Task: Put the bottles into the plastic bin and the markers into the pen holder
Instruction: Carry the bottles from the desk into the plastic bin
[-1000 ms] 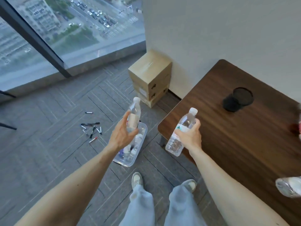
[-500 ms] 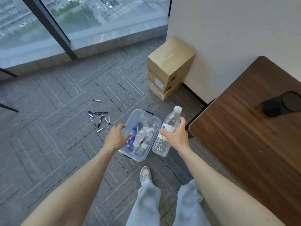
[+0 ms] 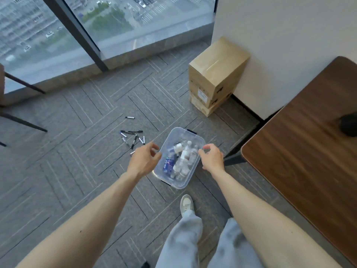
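Observation:
A clear plastic bin (image 3: 174,135) stands on the grey carpet in front of my feet. Several bottles (image 3: 182,159) lie inside it, one with a blue label. My left hand (image 3: 144,160) hovers over the bin's left side, fingers apart and empty. Above the bin's right rim, my right hand (image 3: 211,158) is also empty with its fingers spread. Several markers (image 3: 133,138) lie scattered on the carpet to the left of the bin. The black pen holder (image 3: 348,125) lies at the right edge of the view, on the table.
A dark wooden table (image 3: 301,159) fills the right side. A cardboard box (image 3: 214,74) stands against the white wall behind the bin. A large window runs along the back. Chair legs (image 3: 21,120) show at the far left. My shoe (image 3: 186,204) is just below the bin.
Both bottles have left my hands and now lie in the bin. My hands are open above it. The view has turned left, away from the table.

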Motion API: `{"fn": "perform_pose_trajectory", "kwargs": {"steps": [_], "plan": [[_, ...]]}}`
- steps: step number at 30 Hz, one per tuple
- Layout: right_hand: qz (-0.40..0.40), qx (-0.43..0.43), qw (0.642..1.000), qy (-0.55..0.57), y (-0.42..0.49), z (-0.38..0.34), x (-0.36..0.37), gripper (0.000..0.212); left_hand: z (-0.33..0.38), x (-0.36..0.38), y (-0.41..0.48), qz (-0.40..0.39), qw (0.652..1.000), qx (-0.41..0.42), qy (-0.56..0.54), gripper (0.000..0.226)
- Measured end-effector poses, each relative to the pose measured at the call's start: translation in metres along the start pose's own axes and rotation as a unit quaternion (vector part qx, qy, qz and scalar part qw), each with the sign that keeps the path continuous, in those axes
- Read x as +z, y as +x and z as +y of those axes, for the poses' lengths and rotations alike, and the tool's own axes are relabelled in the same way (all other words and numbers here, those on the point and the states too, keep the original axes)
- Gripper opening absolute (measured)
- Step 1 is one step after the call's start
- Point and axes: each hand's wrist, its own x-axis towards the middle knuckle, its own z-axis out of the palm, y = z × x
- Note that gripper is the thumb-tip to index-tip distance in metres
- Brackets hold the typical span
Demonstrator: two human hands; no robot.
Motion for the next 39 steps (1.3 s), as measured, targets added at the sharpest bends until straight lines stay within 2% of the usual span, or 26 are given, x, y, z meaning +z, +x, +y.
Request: {"fn": "perform_pose_trajectory", "kwargs": {"steps": [2,6,11,18,23,26,28,34,39], "plan": [[0.03,-0.027,0.999,-0.003,-0.012,0.001,-0.028,0.018,0.031,0.009,0.003,-0.01,0.999,0.035,-0.009,0.018],[0.098,-0.034,0.994,0.033,-0.04,0.007,-0.102,0.019,0.117,0.034,0.001,-0.036,0.992,0.116,-0.016,0.009],[0.174,-0.027,0.981,0.076,-0.075,0.041,-0.206,0.02,0.235,0.078,-0.023,-0.084,0.97,0.226,0.016,0.01],[0.303,0.017,0.942,0.141,-0.119,0.137,-0.353,0.017,0.389,0.178,-0.088,-0.16,0.913,0.368,0.067,0.011],[0.363,0.077,0.913,0.17,-0.148,0.223,-0.445,0.019,0.479,0.263,-0.137,-0.207,0.881,0.413,0.103,0.009],[0.402,0.123,0.881,0.218,-0.161,0.268,-0.486,0.016,0.525,0.305,-0.16,-0.223,0.862,0.439,0.118,0.006],[0.421,0.153,0.867,0.22,-0.169,0.289,-0.505,0.013,0.548,0.324,-0.17,-0.225,0.861,0.439,0.123,0.008],[0.431,0.199,0.849,0.23,-0.175,0.334,-0.537,0.024,0.616,0.379,-0.168,-0.2,0.898,0.369,0.131,0.056],[0.437,0.244,0.834,0.231,-0.168,0.353,-0.542,0.02,0.673,0.435,-0.139,-0.201,0.915,0.316,0.147,0.084]]}}
